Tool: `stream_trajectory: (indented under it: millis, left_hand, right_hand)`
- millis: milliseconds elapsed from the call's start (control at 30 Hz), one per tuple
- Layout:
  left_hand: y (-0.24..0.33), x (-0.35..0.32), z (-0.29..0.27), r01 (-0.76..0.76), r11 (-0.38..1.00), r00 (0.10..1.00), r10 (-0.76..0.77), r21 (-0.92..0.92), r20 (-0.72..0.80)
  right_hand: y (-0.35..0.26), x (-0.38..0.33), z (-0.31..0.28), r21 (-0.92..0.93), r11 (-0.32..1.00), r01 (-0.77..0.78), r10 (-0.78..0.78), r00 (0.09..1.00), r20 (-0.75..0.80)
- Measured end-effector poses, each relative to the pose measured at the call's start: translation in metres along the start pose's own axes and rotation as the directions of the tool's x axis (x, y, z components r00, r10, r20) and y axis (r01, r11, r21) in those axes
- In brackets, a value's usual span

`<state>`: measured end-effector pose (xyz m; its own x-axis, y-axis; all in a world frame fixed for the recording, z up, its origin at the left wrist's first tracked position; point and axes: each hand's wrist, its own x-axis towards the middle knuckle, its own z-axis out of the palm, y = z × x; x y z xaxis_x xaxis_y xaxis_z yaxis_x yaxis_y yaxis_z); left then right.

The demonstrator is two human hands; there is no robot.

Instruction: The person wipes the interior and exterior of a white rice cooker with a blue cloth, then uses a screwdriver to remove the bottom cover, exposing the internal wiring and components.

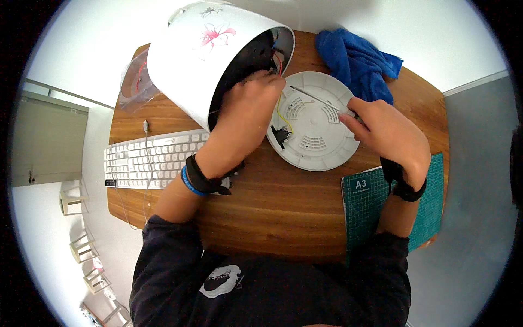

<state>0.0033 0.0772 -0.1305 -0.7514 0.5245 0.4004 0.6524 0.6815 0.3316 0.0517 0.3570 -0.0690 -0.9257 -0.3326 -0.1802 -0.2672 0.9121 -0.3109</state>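
Note:
A white cylindrical appliance housing [188,54] with a pink flower print lies on its side, its open dark end towards me. Wires show inside that opening. My left hand [250,98] reaches into the opening, fingers bent together; whatever they pinch is hidden. My right hand [389,131] grips a screwdriver [316,97], its thin metal shaft pointing left towards the opening. Below the shaft lies a round light-grey base cover [313,128] with vent slots. A yellow-green wire [283,115] runs from the housing down to a black part [280,136] on the cover.
A white keyboard [155,161] with a cable lies at the left of the wooden table [272,212]. Behind it is a clear plastic bag [136,84]. A blue cloth [359,60] is bunched at the back right. A green cutting mat [365,212] lies under my right forearm.

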Motion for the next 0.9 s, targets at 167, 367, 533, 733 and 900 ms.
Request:
stream_trajectory:
  millis: [167,367,533,733,900]
  left_hand:
    - [-0.006,0.002,0.004,-0.01,1.0,1.0,0.01,-0.013,-0.017]
    - [-0.009,0.004,0.006,-0.044,0.999,0.999,0.044,0.009,-0.025]
    - [-0.009,0.004,0.006,-0.028,1.0,0.999,0.028,0.007,-0.017]
    - [-0.012,0.003,0.011,-0.069,0.997,0.995,0.071,0.03,-0.074]
    - [-0.017,0.003,0.016,-0.049,0.998,0.998,0.051,0.04,-0.048]
  right_hand:
    - [-0.001,0.001,0.005,0.029,0.999,0.022,-0.022,1.0,0.007]
    - [0.003,0.006,0.009,0.017,0.999,0.043,-0.043,0.999,-0.016]
    - [0.0,0.004,0.006,0.007,1.0,0.028,-0.028,1.0,-0.006]
    - [0.001,0.005,0.006,0.044,0.997,0.058,-0.058,0.998,0.006]
    - [0.001,0.006,0.008,0.019,0.997,0.07,-0.07,0.997,-0.012]
